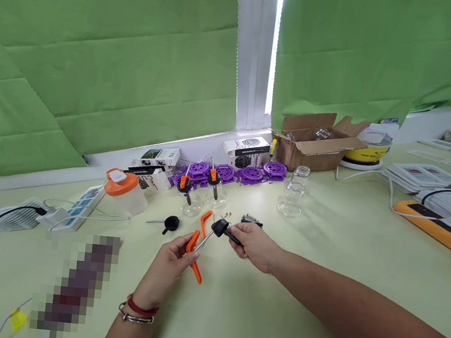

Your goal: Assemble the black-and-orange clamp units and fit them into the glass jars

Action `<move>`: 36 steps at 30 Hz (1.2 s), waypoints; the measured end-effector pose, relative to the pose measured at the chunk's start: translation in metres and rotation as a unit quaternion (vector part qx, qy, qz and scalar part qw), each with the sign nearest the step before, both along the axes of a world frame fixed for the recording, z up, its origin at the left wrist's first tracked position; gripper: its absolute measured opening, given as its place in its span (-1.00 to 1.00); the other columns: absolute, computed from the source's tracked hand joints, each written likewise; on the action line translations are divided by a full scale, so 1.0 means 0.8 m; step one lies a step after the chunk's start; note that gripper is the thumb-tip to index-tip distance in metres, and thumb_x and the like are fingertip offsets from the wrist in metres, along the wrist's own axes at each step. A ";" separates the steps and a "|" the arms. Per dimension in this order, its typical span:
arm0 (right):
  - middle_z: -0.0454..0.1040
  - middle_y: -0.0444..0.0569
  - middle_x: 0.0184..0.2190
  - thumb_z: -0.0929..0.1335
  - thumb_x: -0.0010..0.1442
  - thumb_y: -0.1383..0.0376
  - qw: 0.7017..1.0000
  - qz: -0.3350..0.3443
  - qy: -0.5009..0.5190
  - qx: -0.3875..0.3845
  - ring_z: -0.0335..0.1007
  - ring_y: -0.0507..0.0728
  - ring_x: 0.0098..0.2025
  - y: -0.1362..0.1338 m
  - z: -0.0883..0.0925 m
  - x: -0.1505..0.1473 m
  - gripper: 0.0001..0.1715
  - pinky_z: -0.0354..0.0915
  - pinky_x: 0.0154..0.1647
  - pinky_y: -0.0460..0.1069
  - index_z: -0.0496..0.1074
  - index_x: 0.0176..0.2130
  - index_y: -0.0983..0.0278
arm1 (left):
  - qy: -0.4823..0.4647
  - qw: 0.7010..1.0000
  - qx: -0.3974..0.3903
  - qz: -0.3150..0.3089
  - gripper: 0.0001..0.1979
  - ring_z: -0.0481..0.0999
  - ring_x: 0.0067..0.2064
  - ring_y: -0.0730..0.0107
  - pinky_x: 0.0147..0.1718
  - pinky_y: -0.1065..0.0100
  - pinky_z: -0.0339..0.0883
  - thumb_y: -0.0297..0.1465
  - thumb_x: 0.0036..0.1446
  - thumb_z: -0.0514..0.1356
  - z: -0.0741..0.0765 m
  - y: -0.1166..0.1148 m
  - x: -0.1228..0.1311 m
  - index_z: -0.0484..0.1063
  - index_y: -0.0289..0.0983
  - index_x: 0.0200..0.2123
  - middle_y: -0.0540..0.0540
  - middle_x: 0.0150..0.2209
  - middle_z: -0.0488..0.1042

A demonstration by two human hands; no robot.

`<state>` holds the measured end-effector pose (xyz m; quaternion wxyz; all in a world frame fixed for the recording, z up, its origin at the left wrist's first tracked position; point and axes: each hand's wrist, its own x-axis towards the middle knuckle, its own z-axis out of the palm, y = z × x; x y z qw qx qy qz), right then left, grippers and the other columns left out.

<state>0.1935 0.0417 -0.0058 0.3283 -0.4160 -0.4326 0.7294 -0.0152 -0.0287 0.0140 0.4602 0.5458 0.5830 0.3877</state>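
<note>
My left hand [171, 264] pinches an orange bent plastic piece [196, 266], with a thin metal rod meeting it at the fingertips. The rod runs up to a round black plastic part [219, 227] with a stick-like black arm. My right hand [253, 244] grips that arm. Whether the rod is fixed in the orange piece I cannot tell. A second orange bent piece [205, 222] lies just behind. Left of it rests another black part [171, 223] with a metal rod. Near my right hand sits a black holder with several small screws or bits [252, 220].
Two glass vessels with black-and-orange tops [185, 184] stand behind my hands. Purple plastic pieces [252, 175], printed boxes [247, 152] and an open carton [310, 156] line the back. Stacked clear glasses [292, 196] stand right; an orange-lidded jug [125, 194] and power strip [86, 206] left.
</note>
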 end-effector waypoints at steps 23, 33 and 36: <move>0.20 -0.20 -0.60 0.40 0.01 0.01 0.995 -0.055 0.069 0.037 -0.08 -0.11 -0.63 0.010 0.016 0.067 -0.55 -0.19 -0.58 -0.10 0.22 -0.48 0.30 | 0.496 0.861 0.083 0.078 -0.69 0.43 -0.17 0.14 -0.29 0.28 0.25 -0.28 0.25 -0.09 -0.037 0.099 0.026 0.37 -0.32 -0.25 -0.27 -0.21 0.42; 0.36 -0.04 -0.46 0.16 0.30 0.22 0.820 0.088 -0.197 0.530 0.22 0.06 -0.42 -0.030 0.003 0.033 -0.70 0.18 -0.37 -0.03 0.37 -0.31 0.31 | 0.041 0.998 0.040 0.008 -0.55 0.35 -0.54 0.45 -0.61 0.44 0.18 -0.06 0.13 0.05 0.029 0.011 0.077 0.18 -0.19 -0.01 0.05 -0.45 0.34; 0.40 0.03 -0.43 0.14 0.32 0.25 0.732 0.115 -0.224 0.633 0.28 0.09 -0.40 -0.038 -0.007 0.020 -0.69 0.23 -0.35 -0.01 0.36 -0.29 0.33 | 0.088 0.995 0.037 0.038 -0.53 0.35 -0.50 0.47 -0.55 0.44 0.23 -0.14 -0.01 0.23 0.028 -0.013 0.067 0.24 -0.19 -0.07 0.04 -0.41 0.34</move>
